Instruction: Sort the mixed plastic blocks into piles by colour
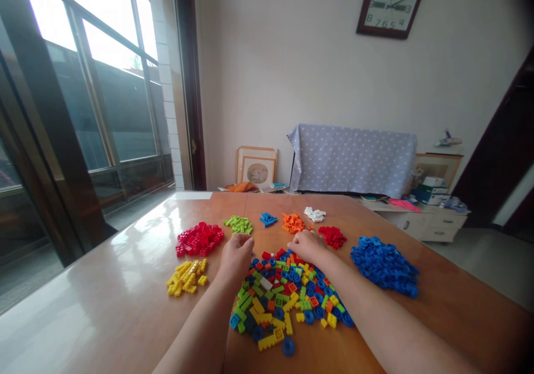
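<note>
Red, yellow, green, orange and blue bricks are heaped in a mixed pile on the tabletop. From the left hand, the pile is spread to the right and back toward the body; from the right hand, which is held closer over its far edge, it lies directly nearer the body. No single long axis is shown, its bricks being turned every way. On both hands the fingers are curled inward with thumb and forefinger drawn close; whether anything is held cannot be told.

No container is seen. Loose piles grouped by colour are set around: the left red pile and yellow pile to the left, the green pile, small blue pile, orange pile and white pile beyond, the right red pile and large blue pile to the right.
</note>
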{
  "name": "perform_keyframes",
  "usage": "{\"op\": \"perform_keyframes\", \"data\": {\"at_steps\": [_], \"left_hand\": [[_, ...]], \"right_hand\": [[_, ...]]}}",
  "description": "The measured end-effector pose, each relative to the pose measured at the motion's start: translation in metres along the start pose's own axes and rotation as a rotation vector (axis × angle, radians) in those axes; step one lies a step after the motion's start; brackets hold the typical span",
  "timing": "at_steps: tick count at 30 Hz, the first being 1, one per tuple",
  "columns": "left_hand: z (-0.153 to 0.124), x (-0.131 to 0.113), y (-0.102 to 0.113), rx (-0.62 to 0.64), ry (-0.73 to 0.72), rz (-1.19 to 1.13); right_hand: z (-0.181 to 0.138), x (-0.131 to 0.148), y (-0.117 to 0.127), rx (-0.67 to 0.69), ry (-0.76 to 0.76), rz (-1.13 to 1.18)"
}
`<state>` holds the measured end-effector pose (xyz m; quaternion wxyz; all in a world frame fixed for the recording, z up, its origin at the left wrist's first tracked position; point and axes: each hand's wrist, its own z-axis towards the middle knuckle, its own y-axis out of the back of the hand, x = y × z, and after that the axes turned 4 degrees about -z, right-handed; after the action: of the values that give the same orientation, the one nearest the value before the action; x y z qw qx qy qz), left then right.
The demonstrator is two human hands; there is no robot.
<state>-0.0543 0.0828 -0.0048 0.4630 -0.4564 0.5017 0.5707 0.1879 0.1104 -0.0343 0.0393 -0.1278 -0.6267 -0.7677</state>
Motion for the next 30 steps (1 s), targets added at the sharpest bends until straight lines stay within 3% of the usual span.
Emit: {"op": "perform_keyframes", "data": {"at_steps": [6,18,30], "left_hand": [[0.001,0.002,-0.001,-0.008,0.002,0.018],[0.002,0.002,-0.003,0.005,-0.005,0.007],[0.001,0.001,-0.003,0.02,-0.001,0.02]], "right_hand": [[0.01,-0.015,-0.003,-0.076,-0.072,0.193],[0.001,-0.127,0.018,-0.462,-0.479,0.677],[0.015,-0.145,0.002,-0.464,-0.557,0.919]]}}
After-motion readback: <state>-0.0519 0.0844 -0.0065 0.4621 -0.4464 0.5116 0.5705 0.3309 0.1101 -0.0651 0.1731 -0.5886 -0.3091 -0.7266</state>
